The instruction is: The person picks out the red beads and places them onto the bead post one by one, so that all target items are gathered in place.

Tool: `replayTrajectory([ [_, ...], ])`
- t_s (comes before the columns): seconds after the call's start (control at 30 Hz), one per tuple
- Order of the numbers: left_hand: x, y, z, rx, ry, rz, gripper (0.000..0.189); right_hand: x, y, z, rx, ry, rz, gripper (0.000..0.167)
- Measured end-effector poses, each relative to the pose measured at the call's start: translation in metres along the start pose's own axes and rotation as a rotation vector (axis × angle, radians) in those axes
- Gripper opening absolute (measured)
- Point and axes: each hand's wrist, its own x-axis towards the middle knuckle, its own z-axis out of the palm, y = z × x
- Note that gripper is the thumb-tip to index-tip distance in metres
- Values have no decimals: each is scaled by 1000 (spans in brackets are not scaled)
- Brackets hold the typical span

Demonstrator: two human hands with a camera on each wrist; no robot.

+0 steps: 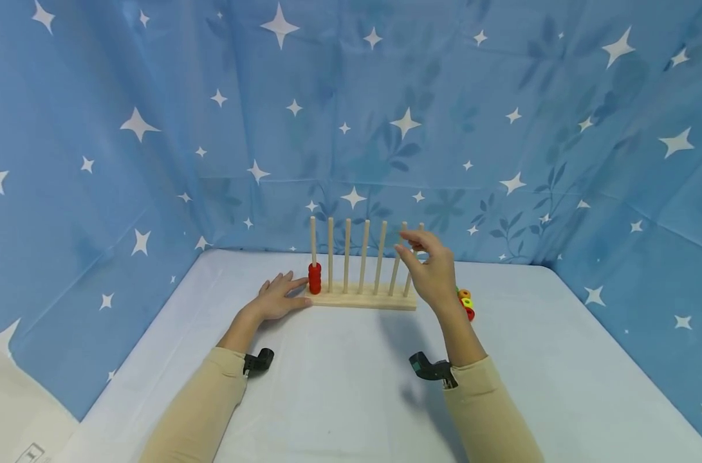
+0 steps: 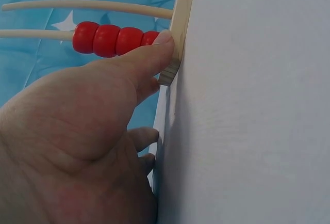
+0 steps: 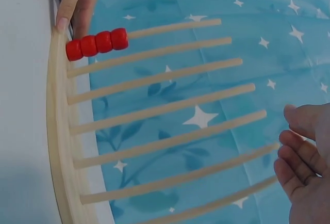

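Note:
A wooden peg rack (image 1: 359, 300) stands on the table, with several upright pegs in a row. Several red beads (image 1: 314, 278) are stacked on its leftmost peg; the other pegs are bare. At the rack's left end, my left hand (image 1: 278, 297) holds the base, thumb along the front and index finger behind, close beside the beads. My right hand (image 1: 434, 267) is raised near the tops of the rightmost pegs. Its thumb and fingers are loosely bent with a gap between them, and the right wrist view (image 3: 307, 157) shows nothing in that hand.
Right of the rack, partly behind my right forearm, lies a small group of colored beads (image 1: 466, 302) in orange, yellow and red. A white cloth (image 1: 327, 399) covers the table. Blue star-patterned curtain (image 1: 351, 128) hangs behind and on both sides.

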Motion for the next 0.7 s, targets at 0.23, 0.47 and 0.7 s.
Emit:
replayTrajectory([
  [0.23, -1, -1, 0, 12, -12, 5, 72, -2, 9, -16, 4, 9, 48, 29],
  [0.47, 0, 0, -1, 12, -1, -2, 71, -2, 21, -32, -15, 11, 107, 32],
  [0.7, 1, 0, -2, 10, 4, -10, 71, -2, 39, -41, -57, 1, 152, 31],
])
